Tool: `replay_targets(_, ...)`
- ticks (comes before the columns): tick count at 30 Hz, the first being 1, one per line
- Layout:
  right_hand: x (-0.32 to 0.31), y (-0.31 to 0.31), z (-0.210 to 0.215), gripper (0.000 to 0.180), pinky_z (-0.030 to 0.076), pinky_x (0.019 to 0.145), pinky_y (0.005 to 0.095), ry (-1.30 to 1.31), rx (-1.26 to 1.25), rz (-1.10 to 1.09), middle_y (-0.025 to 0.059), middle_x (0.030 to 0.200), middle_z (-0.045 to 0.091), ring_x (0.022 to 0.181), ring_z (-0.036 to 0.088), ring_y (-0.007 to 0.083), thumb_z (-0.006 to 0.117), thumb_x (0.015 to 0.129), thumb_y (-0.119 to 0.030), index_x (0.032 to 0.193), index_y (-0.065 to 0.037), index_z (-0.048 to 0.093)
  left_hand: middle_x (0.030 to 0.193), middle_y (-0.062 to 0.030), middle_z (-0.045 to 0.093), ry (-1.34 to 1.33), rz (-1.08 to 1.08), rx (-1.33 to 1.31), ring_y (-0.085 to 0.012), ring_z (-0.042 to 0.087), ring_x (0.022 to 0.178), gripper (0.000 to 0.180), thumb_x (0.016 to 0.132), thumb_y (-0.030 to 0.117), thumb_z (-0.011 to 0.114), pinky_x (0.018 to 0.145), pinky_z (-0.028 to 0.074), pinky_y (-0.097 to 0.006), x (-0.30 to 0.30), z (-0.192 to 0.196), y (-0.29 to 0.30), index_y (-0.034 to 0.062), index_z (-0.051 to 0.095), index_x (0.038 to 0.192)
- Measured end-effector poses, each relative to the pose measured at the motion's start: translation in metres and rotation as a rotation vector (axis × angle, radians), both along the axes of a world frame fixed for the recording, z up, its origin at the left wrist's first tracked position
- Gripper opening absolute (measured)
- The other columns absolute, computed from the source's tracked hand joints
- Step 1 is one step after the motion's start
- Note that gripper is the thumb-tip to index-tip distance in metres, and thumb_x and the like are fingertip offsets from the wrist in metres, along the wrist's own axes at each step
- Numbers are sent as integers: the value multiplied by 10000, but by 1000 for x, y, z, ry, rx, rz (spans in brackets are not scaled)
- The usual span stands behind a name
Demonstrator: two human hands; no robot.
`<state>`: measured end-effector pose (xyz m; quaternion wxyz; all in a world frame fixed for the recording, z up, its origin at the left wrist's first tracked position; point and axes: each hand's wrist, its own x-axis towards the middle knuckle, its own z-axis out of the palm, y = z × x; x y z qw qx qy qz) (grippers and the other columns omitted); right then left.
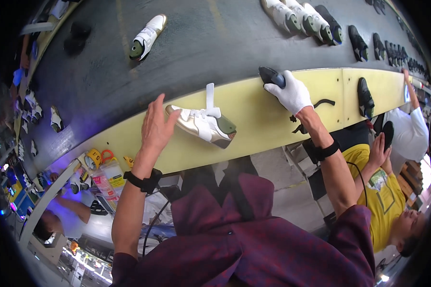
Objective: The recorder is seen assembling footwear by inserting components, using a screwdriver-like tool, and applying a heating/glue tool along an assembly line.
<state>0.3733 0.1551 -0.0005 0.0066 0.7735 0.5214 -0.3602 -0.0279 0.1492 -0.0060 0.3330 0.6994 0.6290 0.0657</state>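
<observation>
A white sneaker [202, 123] with a gold-beige toe and a green heel lies on its side on the pale yellow ledge. Its white strap [209, 98] sticks up, unfastened. Beside the toe is my left hand [157, 125], bare, with fingers apart; its thumb overlaps the toe, and I cannot tell whether it touches. My right hand [292, 92], in a white glove, is closed around a dark object [270, 75] at the ledge's far edge. The object is black and grey-blue with a pointed end; my hand hides the rest of it.
A grey conveyor [201, 52] beyond the ledge carries a white sneaker [148, 37] and rows of shoes at right. On the ledge are black strips [324, 102] and a black shoe [365, 98]. Tape and orange-handled scissors [106, 155] lie left. A person in yellow [376, 184] holds a shoe.
</observation>
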Motion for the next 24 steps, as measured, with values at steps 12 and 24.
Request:
replay_targets(12, -8, -51, 61, 288, 475, 759, 508, 78, 853, 53, 176, 925, 666, 865, 639, 404, 760, 806, -126, 1064, -46, 660, 962, -186, 640, 245, -600, -147, -375, 607, 935, 729, 706, 650, 842, 809, 480, -480, 55, -16, -16, 60, 754, 1125)
replay_targets(24, -138, -128, -48, 507, 561, 815, 471, 405, 29, -168, 252, 923, 730, 903, 714, 418, 807, 842, -436, 1069, 13, 740, 1142, -251, 686, -141, 44, -458, -383, 682, 1087, 961, 702, 661, 874, 916, 540, -468, 37, -47, -99, -46, 542, 1262)
